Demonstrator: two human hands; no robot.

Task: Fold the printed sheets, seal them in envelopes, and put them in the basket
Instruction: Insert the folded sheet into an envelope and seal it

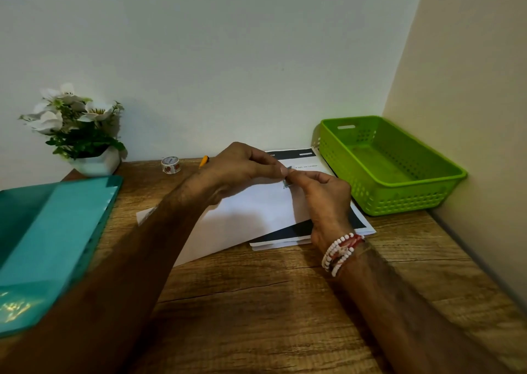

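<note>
Over the white envelope [251,214], the left hand [239,168] and right hand [325,199] pinch one small strip [286,184] between fingertips. The green basket [399,199] sits at two o'clock, the tape roll [170,165] at eleven.

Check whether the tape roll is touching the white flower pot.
Apart. The head view shows a strip of bare wooden desk between the tape roll and the flower pot; the roll stands alone near the wall.
</note>
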